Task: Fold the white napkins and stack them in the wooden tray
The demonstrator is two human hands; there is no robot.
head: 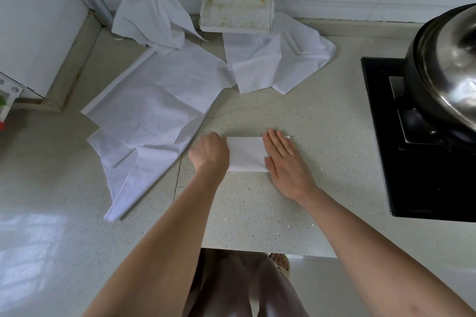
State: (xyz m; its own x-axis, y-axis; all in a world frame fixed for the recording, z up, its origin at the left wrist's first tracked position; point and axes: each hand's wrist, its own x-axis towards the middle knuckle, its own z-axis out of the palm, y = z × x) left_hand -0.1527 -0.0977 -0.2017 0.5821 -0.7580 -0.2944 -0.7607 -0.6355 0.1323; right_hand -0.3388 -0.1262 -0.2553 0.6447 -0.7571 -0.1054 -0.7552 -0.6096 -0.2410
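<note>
A small folded white napkin (pixel 246 153) lies flat on the speckled counter in front of me. My left hand (pixel 210 153) has its fingers curled at the napkin's left edge and seems to grip it there. My right hand (pixel 284 159) lies flat with straight fingers, pressing the napkin's right side. A large unfolded white napkin (pixel 152 121) spreads across the counter to the left. A crumpled napkin (pixel 152 17) sits in the back corner, and another loose napkin (pixel 278 59) lies at the back centre. No wooden tray is in view.
A white wire rack with a stained tray (pixel 235 11) stands against the back wall. A black cooktop (pixel 386 136) with a large steel pot and lid (pixel 448 64) fills the right side. The counter's front edge (pixel 268 253) runs just above my legs.
</note>
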